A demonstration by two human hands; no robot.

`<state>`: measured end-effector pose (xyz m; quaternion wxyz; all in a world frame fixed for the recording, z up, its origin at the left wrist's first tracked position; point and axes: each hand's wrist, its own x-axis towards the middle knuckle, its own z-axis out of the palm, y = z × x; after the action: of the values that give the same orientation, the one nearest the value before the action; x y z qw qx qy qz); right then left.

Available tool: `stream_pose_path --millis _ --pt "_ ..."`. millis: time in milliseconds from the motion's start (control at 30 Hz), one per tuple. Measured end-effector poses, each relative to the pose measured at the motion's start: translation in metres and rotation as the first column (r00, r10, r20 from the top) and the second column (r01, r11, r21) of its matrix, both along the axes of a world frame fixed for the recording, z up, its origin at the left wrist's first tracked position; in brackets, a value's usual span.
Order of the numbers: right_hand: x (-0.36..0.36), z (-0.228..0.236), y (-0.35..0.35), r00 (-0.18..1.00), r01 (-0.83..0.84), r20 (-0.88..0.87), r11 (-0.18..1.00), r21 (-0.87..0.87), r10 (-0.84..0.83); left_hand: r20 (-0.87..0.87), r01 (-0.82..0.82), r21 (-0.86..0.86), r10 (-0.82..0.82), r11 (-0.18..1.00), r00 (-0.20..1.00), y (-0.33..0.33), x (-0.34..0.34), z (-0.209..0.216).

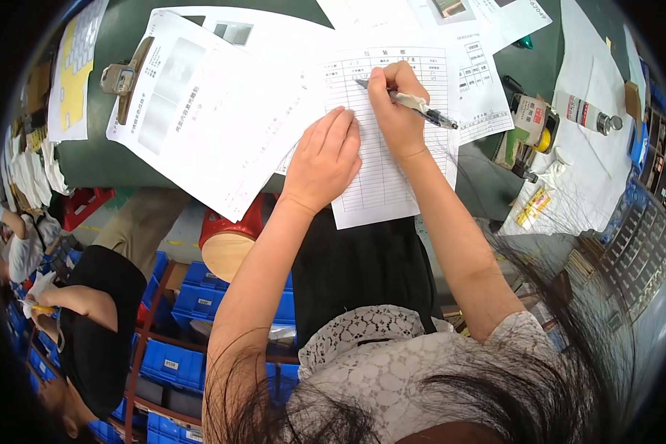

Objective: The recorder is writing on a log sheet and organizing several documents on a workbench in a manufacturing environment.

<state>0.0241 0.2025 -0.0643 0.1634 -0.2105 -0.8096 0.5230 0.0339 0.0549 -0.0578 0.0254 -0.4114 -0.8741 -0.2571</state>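
A white printed form with a ruled table (pixel 392 177) lies on the green tabletop, its near end hanging over the front edge. My right hand (pixel 399 111) is closed around a pen (pixel 440 117), whose tip rests at the upper rows of the form. Flat on the form's left side lies my left hand (pixel 325 155), fingers stretched out and holding nothing. Left of it, printed sheets (pixel 222 133) lie under a clipboard's metal clip (pixel 122 78). More printed papers (pixel 488 96) stick out from beneath the form at the right.
To the right stand a small bottle (pixel 588 115) and a boxy item with a yellow part (pixel 533 126) by white paper. A red stool with a wooden seat (pixel 229 251) is below the table. Blue bins (pixel 174 362) fill a rack; another person (pixel 100 318) is at the left.
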Motion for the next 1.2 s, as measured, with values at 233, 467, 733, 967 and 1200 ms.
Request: stream_pose_path --millis 233,467,733,967,1200 --pt "-0.001 0.005 0.003 1.0 -0.013 0.018 0.999 0.048 0.012 0.055 0.009 0.031 -0.011 0.999 0.998 0.002 -0.002 0.003" --pt "0.0 0.002 0.003 0.998 -0.036 -0.051 0.991 0.13 0.043 0.056 0.019 -0.002 -0.018 1.0 0.998 0.001 0.0 0.007" --pt "0.0 0.005 0.003 0.999 0.026 -0.049 0.998 0.048 -0.024 0.058 0.046 -0.013 -0.045 0.999 0.997 0.002 -0.002 0.012" --pt "0.001 0.003 0.004 0.996 0.04 -0.075 0.998 0.042 -0.037 0.051 0.045 -0.022 -0.043 0.999 0.998 0.002 -0.001 0.008" --pt "0.0 0.006 0.003 0.997 0.031 -0.075 0.998 0.055 -0.027 0.041 0.038 -0.021 -0.037 0.999 0.998 0.001 0.0 0.008"
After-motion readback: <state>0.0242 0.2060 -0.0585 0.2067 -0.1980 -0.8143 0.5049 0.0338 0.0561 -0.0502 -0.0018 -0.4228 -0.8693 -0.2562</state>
